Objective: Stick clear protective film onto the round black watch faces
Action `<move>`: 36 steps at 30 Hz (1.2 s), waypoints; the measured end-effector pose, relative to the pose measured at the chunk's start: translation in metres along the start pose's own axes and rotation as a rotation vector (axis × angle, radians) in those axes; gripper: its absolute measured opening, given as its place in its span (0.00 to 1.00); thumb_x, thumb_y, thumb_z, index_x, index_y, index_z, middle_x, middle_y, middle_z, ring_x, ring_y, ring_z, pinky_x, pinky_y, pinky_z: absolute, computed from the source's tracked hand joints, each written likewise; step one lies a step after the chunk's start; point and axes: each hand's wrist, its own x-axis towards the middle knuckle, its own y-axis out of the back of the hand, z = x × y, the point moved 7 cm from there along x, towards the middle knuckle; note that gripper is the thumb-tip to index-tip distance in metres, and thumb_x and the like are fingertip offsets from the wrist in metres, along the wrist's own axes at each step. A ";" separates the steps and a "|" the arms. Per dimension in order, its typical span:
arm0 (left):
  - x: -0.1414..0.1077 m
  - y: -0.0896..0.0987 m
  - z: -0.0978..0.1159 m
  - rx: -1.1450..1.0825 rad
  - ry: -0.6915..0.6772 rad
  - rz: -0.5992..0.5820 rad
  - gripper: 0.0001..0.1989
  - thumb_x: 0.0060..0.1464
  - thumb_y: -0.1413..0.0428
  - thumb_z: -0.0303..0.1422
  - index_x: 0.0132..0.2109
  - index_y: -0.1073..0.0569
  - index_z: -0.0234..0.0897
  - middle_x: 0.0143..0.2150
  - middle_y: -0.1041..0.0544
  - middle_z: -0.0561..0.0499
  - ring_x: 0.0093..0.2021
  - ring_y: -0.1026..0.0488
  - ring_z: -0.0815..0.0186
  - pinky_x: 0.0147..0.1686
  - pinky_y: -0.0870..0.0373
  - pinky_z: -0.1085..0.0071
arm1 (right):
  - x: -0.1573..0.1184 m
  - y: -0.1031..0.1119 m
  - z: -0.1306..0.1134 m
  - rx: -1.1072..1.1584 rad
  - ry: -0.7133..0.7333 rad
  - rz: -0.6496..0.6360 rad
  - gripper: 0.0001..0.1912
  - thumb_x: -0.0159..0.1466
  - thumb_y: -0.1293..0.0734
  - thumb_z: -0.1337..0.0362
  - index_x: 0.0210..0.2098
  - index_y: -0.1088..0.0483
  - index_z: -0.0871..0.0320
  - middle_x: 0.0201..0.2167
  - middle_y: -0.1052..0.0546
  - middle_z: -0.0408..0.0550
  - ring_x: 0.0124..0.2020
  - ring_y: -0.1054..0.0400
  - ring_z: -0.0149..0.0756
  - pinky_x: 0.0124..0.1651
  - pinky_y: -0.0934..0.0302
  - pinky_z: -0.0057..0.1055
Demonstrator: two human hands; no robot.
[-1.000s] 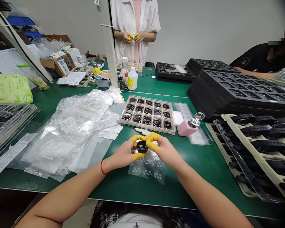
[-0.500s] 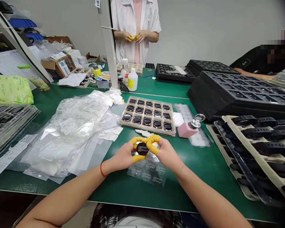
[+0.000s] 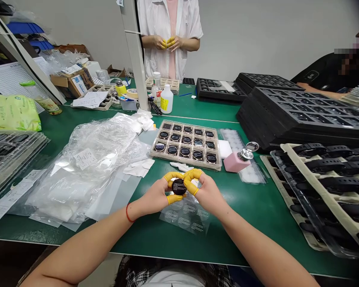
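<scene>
Over the workbench (image 3: 242,223), hands (image 3: 155,197) hold a black watch face (image 3: 178,186) between them.

right hand (image 3: 210,193) | gap rightward to strap tray (image 3: 317,187) | ahead: watch tray (image 3: 191,125) | left: plastic bags (image 3: 86,179)

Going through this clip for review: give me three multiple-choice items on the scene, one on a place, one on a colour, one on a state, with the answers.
1. Where is the pink dispenser bottle relative to the tray of round black discs?
A) To its right B) To its left C) Inside it

2. What colour are the finger cots on the left hand and right hand?
A) Blue B) White C) Yellow

3. What state is the black disc in?
A) Lying in the tray B) Held up between both hands C) Lying flat on the bench

1: A, the bottle stands past the tray's right edge.
2: C, the fingertips show yellow.
3: B, fingers of both hands grip its edge.
</scene>
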 end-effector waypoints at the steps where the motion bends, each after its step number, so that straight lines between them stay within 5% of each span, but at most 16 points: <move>1: 0.000 0.000 0.000 0.002 0.003 0.001 0.20 0.52 0.42 0.31 0.51 0.37 0.41 0.44 0.28 0.50 0.42 0.27 0.64 0.44 0.30 0.64 | 0.000 0.000 0.000 -0.006 0.002 0.006 0.03 0.56 0.38 0.67 0.28 0.33 0.55 0.35 0.27 0.43 0.42 0.36 0.39 0.46 0.43 0.39; 8: 0.000 0.003 -0.004 -0.017 0.027 0.025 0.21 0.51 0.41 0.32 0.50 0.37 0.42 0.42 0.28 0.52 0.39 0.28 0.67 0.42 0.31 0.68 | 0.005 0.016 -0.001 -0.147 0.074 0.012 0.06 0.59 0.38 0.66 0.35 0.31 0.55 0.39 0.26 0.46 0.43 0.34 0.39 0.47 0.41 0.37; 13: 0.001 0.005 -0.013 -0.058 0.132 0.017 0.26 0.49 0.39 0.35 0.53 0.41 0.43 0.37 0.28 0.52 0.36 0.28 0.66 0.37 0.30 0.68 | 0.018 0.017 0.037 -0.745 -0.031 -0.107 0.13 0.59 0.34 0.66 0.43 0.32 0.61 0.42 0.28 0.55 0.44 0.34 0.45 0.44 0.41 0.37; 16: 0.002 0.005 -0.012 -0.075 0.135 0.011 0.27 0.48 0.39 0.34 0.53 0.41 0.43 0.39 0.27 0.52 0.38 0.27 0.64 0.40 0.30 0.65 | 0.019 0.010 0.059 -0.921 -0.152 -0.182 0.15 0.58 0.33 0.65 0.44 0.33 0.62 0.40 0.30 0.55 0.40 0.33 0.44 0.36 0.42 0.33; 27: 0.003 0.012 -0.013 -0.022 0.139 0.073 0.27 0.47 0.39 0.35 0.53 0.40 0.41 0.39 0.27 0.51 0.35 0.28 0.67 0.35 0.31 0.70 | 0.018 0.011 0.063 -0.898 -0.201 -0.154 0.09 0.59 0.33 0.66 0.38 0.35 0.59 0.37 0.31 0.52 0.36 0.33 0.40 0.31 0.46 0.30; 32: 0.001 0.012 -0.010 -0.010 0.120 0.092 0.26 0.48 0.39 0.34 0.52 0.39 0.40 0.37 0.27 0.52 0.32 0.29 0.68 0.31 0.33 0.72 | 0.019 0.013 0.059 -0.811 -0.092 -0.116 0.05 0.57 0.34 0.66 0.28 0.35 0.57 0.30 0.31 0.47 0.28 0.34 0.36 0.26 0.50 0.28; 36: 0.001 0.010 -0.003 -0.018 0.085 0.088 0.24 0.48 0.39 0.35 0.51 0.38 0.40 0.35 0.28 0.53 0.32 0.29 0.68 0.31 0.33 0.72 | 0.011 0.025 0.031 -0.572 0.006 0.072 0.05 0.63 0.39 0.64 0.31 0.35 0.56 0.29 0.29 0.46 0.28 0.34 0.37 0.28 0.47 0.29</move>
